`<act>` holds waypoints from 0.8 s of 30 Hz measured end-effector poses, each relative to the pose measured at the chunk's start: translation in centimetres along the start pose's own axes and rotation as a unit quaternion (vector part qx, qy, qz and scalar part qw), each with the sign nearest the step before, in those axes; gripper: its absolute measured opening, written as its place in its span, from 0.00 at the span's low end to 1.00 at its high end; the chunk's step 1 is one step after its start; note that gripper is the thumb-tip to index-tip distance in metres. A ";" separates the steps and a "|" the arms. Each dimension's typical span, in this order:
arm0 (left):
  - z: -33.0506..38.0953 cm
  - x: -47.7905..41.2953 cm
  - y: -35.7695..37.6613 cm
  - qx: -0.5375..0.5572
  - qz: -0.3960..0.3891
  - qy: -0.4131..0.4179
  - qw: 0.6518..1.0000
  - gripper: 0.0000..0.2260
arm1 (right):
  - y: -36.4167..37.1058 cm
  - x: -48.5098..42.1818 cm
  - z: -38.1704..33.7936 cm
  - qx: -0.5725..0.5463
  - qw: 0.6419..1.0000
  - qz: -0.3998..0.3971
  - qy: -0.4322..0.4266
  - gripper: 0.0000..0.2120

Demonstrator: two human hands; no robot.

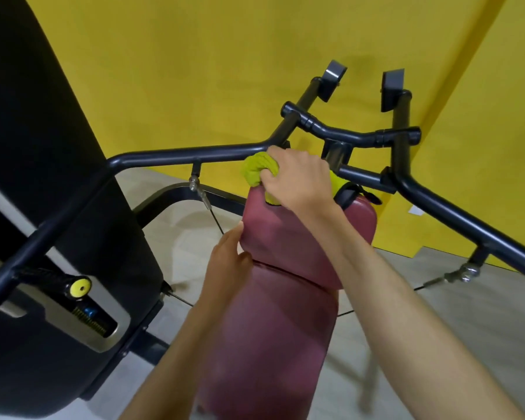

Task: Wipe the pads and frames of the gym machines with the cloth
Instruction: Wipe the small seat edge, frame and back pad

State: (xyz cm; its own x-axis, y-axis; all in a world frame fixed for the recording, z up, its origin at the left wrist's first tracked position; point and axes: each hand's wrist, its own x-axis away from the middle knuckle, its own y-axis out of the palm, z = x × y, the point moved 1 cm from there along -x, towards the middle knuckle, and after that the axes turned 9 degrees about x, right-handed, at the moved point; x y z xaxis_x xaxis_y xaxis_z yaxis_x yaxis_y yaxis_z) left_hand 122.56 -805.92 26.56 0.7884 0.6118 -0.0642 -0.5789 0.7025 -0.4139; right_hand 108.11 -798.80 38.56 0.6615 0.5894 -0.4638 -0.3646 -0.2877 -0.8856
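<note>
Both bare forearms reach forward. The right hand (294,174), fingers curled tight, grips the cloth (255,168) at the top of the upper pad (300,244) — the left hand (228,259) holds that pad's left edge, thumb in front.

Bright, even indoor light; heavy fisheye warp.
Your yellow wall (194,56) is lit flat, w/ only faint soft shadows behind the frame bars (340,134). There's a dull sheen on the maroon pad (285,313). Straight lines bow twd the edges, and the btm of the pad looks soft and smeared.
</note>
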 end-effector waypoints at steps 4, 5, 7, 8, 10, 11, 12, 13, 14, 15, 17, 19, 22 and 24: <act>-0.2 0.1 0.1 0.007 -0.011 -0.003 1.000 0.26 | -1.1 4.6 6.1 -0.021 0.991 0.081 0.101 0.10; -0.2 0.2 0.1 0.009 -0.012 -0.002 1.000 0.26 | -1.0 6.1 7.7 -0.036 0.985 0.101 0.134 0.09; -0.1 0.5 0.2 0.028 -0.015 0.000 0.999 0.21 | -0.2 9.1 10.1 -0.160 0.952 0.132 0.224 0.08; 0.0 0.5 0.1 0.039 -0.019 0.002 0.999 0.18 | 0.4 10.5 10.4 -0.262 0.913 0.152 0.273 0.09; 0.1 0.3 0.1 0.042 -0.023 0.002 0.999 0.15 | 2.0 13.0 9.5 -0.411 0.812 0.201 0.363 0.14; 0.2 0.1 0.2 0.037 -0.027 -0.002 0.999 0.16 | 2.4 14.0 8.4 -0.441 0.771 0.225 0.401 0.17; 0.3 0.0 0.2 0.029 -0.028 -0.007 0.999 0.18 | 2.5 14.7 7.1 -0.464 0.737 0.244 0.426 0.19; 0.2 0.0 0.2 0.023 -0.030 -0.012 0.999 0.20 | 2.7 15.4 5.9 -0.484 0.708 0.261 0.444 0.20; 0.1 0.1 0.2 0.023 -0.030 -0.016 0.999 0.21 | 2.6 16.2 4.6 -0.509 0.677 0.271 0.458 0.20; 0.1 0.2 0.2 0.027 -0.032 -0.024 0.999 0.20 | 2.9 17.1 3.6 -0.523 0.656 0.275 0.470 0.19; 0.5 0.5 0.1 0.047 -0.043 -0.047 0.997 0.16 | 3.5 18.3 2.5 -0.508 0.657 0.279 0.481 0.17; 0.8 0.5 0.0 0.092 -0.047 -0.067 0.992 0.14 | 3.9 17.7 3.0 -0.485 0.674 0.284 0.479 0.12; 0.6 0.5 -0.1 0.117 -0.039 -0.082 0.989 0.07 | 4.1 14.3 5.8 -0.474 0.678 0.239 0.509 0.26; 0.4 0.5 0.0 0.112 -0.038 -0.090 0.989 0.19 | 3.6 13.0 6.8 -0.463 0.704 0.240 0.483 0.30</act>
State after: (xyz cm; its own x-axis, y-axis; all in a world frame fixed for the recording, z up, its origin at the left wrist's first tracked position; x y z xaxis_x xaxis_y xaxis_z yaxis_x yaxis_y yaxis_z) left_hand 122.88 -805.44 26.90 0.7930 0.5952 0.1298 -0.5673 0.7992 -0.1986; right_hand 110.92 -787.07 29.48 0.9075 -0.4025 -0.1203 -0.4105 -0.9105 -0.0502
